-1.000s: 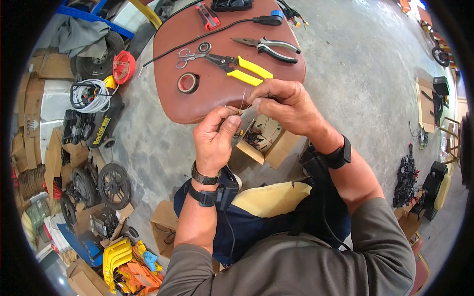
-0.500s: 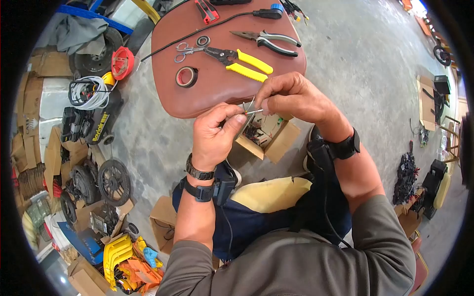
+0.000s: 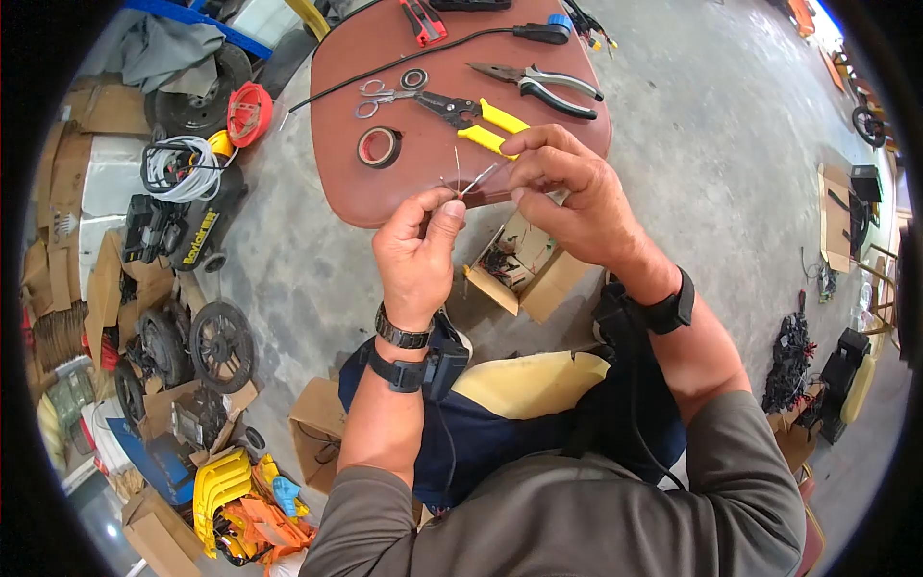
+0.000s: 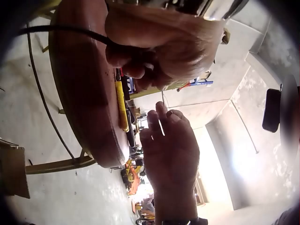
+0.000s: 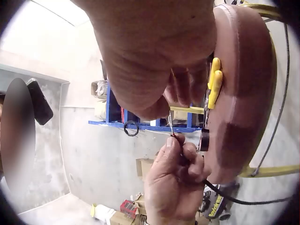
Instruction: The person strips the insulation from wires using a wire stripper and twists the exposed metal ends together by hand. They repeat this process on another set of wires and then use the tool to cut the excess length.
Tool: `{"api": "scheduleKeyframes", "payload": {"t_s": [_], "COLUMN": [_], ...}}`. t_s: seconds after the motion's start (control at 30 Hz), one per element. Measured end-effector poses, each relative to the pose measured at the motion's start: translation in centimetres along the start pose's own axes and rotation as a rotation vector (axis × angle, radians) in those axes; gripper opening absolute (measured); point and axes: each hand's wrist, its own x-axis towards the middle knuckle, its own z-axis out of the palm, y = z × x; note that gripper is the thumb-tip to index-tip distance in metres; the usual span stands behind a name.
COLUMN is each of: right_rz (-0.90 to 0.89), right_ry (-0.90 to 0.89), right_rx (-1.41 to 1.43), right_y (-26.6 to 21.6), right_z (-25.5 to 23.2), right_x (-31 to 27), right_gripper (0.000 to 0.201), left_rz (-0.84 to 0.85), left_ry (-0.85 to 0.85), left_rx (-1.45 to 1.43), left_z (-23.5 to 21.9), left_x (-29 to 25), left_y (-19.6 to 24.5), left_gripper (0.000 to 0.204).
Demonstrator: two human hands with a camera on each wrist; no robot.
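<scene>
Both hands work on thin bare wire ends (image 3: 468,183) held just above the near edge of a brown stool seat (image 3: 404,192). My left hand (image 3: 428,216) pinches the wires between thumb and fingers, their tips sticking up. My right hand (image 3: 538,168) pinches the other end of the strands from the right. In the left wrist view a thin wire (image 4: 162,99) runs between the left hand (image 4: 164,126) and the right hand (image 4: 150,70). The right wrist view shows the wire (image 5: 170,123) rising from the left hand's fingertips (image 5: 180,143).
On the seat lie yellow-handled strippers (image 3: 481,120), grey pliers (image 3: 538,82), scissors (image 3: 380,93), a red tape roll (image 3: 380,147), a black tape roll (image 3: 415,79) and a black cable (image 3: 433,50). An open cardboard box (image 3: 519,264) of parts sits on the concrete floor below. Clutter fills the left side.
Both hands have risen toward the stool seat and drawn slightly apart. The wire ends now stick up in a fork above the left thumb.
</scene>
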Motion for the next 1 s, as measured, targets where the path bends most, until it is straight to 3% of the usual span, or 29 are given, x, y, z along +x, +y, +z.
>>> {"api": "scheduleKeyframes", "payload": {"t_s": [0.2, 0.3, 0.4, 0.8, 1.0], "right_rz": [0.304, 0.294, 0.448, 0.428, 0.269], "right_ry": [-0.095, -0.118, -0.187, -0.193, -0.125], "right_rx": [0.244, 0.434, 0.396, 0.19, 0.268], "right_y": [1.1, 0.1, -1.3, 0.8, 1.6], "right_z": [-0.1, 0.1, -0.5, 0.0, 0.5], "right_x": [-0.3, -0.2, 0.1, 0.1, -0.1], "right_gripper": [0.015, 0.02, 0.02, 0.015, 0.014], "left_rz": [-0.062, -0.026, 0.028, 0.019, -0.027], "left_ry": [-0.004, 0.01, -0.005, -0.116, -0.207], "left_rx": [-0.061, -0.051, 0.013, -0.048, -0.076], "left_z": [-0.1, 0.2, 0.2, 0.1, -0.2], "left_x": [-0.1, -0.2, -0.3, -0.4, -0.4], "left_y": [0.1, 0.3, -0.4, 0.4, 0.7], "left_gripper": [0.016, 0.016, 0.016, 0.015, 0.015]}}
